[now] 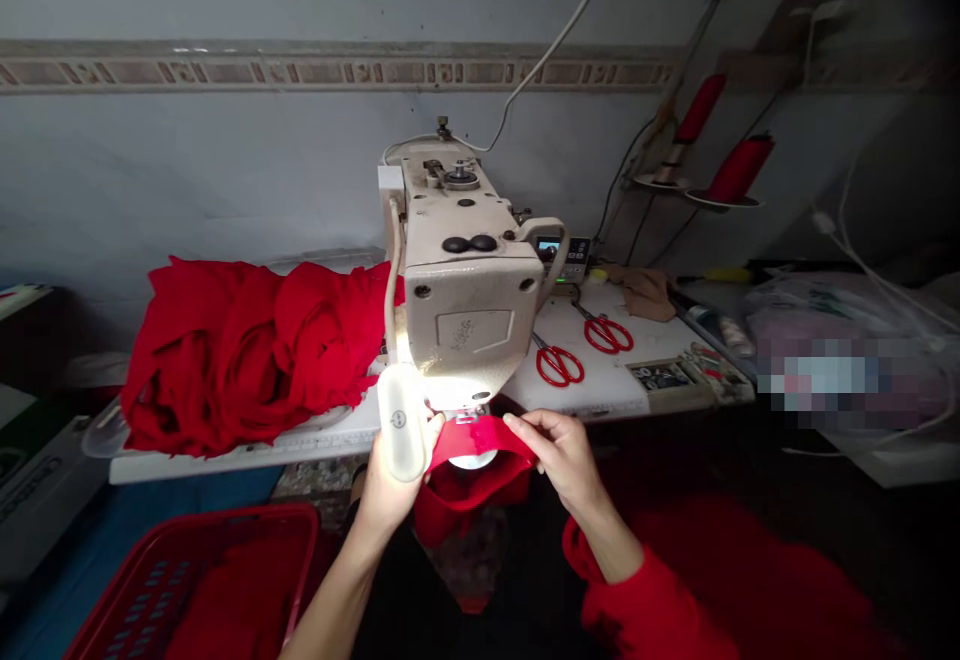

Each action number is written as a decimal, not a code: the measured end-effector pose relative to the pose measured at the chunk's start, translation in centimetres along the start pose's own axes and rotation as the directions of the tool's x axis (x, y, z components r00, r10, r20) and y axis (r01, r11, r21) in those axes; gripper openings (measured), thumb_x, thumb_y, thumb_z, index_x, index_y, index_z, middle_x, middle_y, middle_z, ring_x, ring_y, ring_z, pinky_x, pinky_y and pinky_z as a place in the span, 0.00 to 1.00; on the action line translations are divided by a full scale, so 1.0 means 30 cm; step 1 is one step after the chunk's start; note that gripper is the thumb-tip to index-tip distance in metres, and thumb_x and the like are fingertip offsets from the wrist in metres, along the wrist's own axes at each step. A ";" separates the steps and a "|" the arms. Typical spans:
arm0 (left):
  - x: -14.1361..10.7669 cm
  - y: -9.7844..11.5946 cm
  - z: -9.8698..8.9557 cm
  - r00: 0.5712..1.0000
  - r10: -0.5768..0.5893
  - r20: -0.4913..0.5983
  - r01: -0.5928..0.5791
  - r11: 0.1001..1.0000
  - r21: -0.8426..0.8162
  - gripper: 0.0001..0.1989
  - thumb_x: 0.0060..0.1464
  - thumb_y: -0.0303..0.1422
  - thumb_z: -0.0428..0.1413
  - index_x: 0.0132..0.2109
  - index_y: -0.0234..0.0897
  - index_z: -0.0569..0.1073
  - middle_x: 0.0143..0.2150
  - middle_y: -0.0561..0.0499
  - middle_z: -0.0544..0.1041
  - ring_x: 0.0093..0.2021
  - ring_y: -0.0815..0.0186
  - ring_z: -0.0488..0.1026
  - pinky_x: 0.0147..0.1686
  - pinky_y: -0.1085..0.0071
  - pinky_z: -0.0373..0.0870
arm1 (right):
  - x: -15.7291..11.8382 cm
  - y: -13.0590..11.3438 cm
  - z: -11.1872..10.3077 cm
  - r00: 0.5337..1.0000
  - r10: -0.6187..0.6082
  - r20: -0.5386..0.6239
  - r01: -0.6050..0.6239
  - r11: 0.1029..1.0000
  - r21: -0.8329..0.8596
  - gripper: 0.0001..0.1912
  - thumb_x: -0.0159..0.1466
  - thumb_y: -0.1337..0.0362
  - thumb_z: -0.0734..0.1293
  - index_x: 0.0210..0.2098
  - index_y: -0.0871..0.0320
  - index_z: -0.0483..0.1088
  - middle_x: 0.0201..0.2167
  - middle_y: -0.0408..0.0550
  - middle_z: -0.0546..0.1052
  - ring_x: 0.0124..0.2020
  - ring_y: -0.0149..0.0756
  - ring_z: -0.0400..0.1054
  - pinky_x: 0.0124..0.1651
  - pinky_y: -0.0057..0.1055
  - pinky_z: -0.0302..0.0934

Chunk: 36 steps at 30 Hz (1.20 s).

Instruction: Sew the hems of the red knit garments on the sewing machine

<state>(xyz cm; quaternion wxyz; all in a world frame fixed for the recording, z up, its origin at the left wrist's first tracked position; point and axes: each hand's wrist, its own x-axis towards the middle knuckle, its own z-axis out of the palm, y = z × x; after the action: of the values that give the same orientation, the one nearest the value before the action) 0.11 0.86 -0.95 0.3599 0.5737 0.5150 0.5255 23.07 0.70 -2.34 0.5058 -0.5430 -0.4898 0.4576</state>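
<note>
A cream sewing machine (469, 310) stands at the centre, its lamp (405, 425) glowing beside the head. Under the presser foot (469, 415) lies a band of red fabric (487, 435), looped round the machine's narrow bed, with the rest hanging below. My right hand (559, 455) pinches the band's right end between thumb and fingers. On the left side, my left hand (394, 480) is at the band's other end, partly covered by the lamp; the visible fingertips press on the fabric.
Piled red fabric (255, 350) sits left on the white table (600, 385). Two red-handled scissors (559, 365) lie right of the machine, near a parts tray (664, 375). Red thread cones (739, 170) stand behind. A red basket (304, 530) is at lower left.
</note>
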 end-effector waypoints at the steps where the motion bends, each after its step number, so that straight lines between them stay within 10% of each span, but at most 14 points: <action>1: -0.011 -0.017 -0.016 0.999 -0.032 0.016 0.031 0.999 0.024 0.12 0.61 0.37 0.60 0.49 0.36 0.75 0.44 0.44 0.82 0.45 0.55 0.81 0.48 0.60 0.77 | -0.005 0.019 -0.005 1.000 0.023 0.018 -0.023 1.000 0.016 0.21 0.62 0.48 0.74 0.26 0.60 0.75 0.17 0.39 0.65 0.18 0.26 0.54 0.20 0.25 0.47; 7: -0.058 -0.125 -0.136 0.977 -0.166 0.135 0.163 0.986 0.033 0.09 0.56 0.34 0.62 0.42 0.34 0.79 0.41 0.43 0.83 0.44 0.58 0.80 0.45 0.67 0.77 | -0.073 0.105 -0.026 0.986 0.163 0.018 -0.164 0.978 0.129 0.22 0.61 0.49 0.75 0.45 0.59 0.79 0.38 0.52 0.81 0.31 0.34 0.70 0.26 0.25 0.61; 12: -0.062 -0.149 -0.209 0.952 -0.254 0.171 0.265 0.963 -0.044 0.12 0.54 0.39 0.66 0.39 0.33 0.80 0.30 0.48 0.81 0.34 0.60 0.78 0.38 0.70 0.75 | -0.164 0.073 0.025 0.979 0.167 0.120 -0.182 0.975 0.128 0.19 0.63 0.49 0.74 0.35 0.61 0.78 0.27 0.53 0.81 0.27 0.37 0.74 0.20 0.23 0.55; 20: -0.147 -0.102 -0.131 0.911 -0.318 0.261 0.368 0.914 -0.172 0.17 0.59 0.45 0.63 0.35 0.34 0.78 0.27 0.53 0.76 0.26 0.68 0.70 0.30 0.75 0.66 | -0.238 -0.040 0.113 0.953 0.048 0.300 0.000 0.988 -0.155 0.15 0.59 0.53 0.77 0.38 0.58 0.82 0.34 0.49 0.83 0.26 0.32 0.72 0.25 0.25 0.60; 24: -0.202 -0.064 -0.102 0.786 -0.198 0.586 0.311 0.946 -0.097 0.13 0.58 0.40 0.65 0.32 0.33 0.80 0.29 0.51 0.76 0.30 0.68 0.71 0.33 0.74 0.65 | -0.253 -0.082 0.093 0.933 0.080 0.349 -0.049 0.994 -0.097 0.17 0.63 0.51 0.74 0.35 0.60 0.80 0.28 0.45 0.79 0.21 0.28 0.65 0.24 0.25 0.58; 26: -0.208 -0.038 -0.100 0.719 -0.088 0.689 0.233 0.965 -0.120 0.11 0.57 0.37 0.67 0.32 0.33 0.82 0.31 0.48 0.78 0.32 0.66 0.73 0.35 0.73 0.67 | -0.256 -0.096 0.070 0.874 0.149 0.462 -0.119 0.988 -0.096 0.21 0.68 0.51 0.68 0.28 0.61 0.75 0.19 0.41 0.72 0.19 0.28 0.62 0.22 0.25 0.55; 30: -0.191 0.024 -0.073 0.790 -0.038 0.612 0.131 0.986 -0.108 0.10 0.57 0.38 0.67 0.42 0.36 0.83 0.39 0.46 0.80 0.37 0.64 0.75 0.35 0.73 0.67 | -0.251 -0.099 0.020 0.685 0.195 0.702 0.031 0.955 -0.295 0.25 0.61 0.57 0.75 0.16 0.60 0.62 0.14 0.34 0.56 0.18 0.22 0.49 0.21 0.25 0.42; 33: -0.183 0.052 -0.029 0.667 -0.004 0.745 0.055 0.998 -0.043 0.17 0.60 0.40 0.64 0.53 0.38 0.80 0.46 0.45 0.82 0.45 0.59 0.76 0.44 0.70 0.70 | -0.240 -0.088 -0.011 0.635 0.204 0.745 0.136 0.920 -0.368 0.30 0.53 0.56 0.80 0.14 0.61 0.58 0.14 0.32 0.52 0.18 0.21 0.44 0.21 0.26 0.39; 36: -0.190 0.039 -0.001 0.524 -0.044 0.851 0.070 0.998 0.009 0.15 0.62 0.43 0.61 0.43 0.34 0.82 0.36 0.48 0.81 0.34 0.64 0.75 0.36 0.73 0.68 | -0.223 -0.082 -0.042 0.633 0.237 0.737 0.124 0.908 -0.399 0.22 0.54 0.53 0.80 0.18 0.61 0.70 0.14 0.33 0.55 0.19 0.22 0.46 0.21 0.26 0.40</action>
<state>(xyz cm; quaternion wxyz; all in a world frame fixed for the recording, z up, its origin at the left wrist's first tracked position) 0.80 -4.90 -1.15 0.5895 0.7349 0.2862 0.1745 23.48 -6.06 0.20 0.1055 -0.4044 -0.7257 0.5465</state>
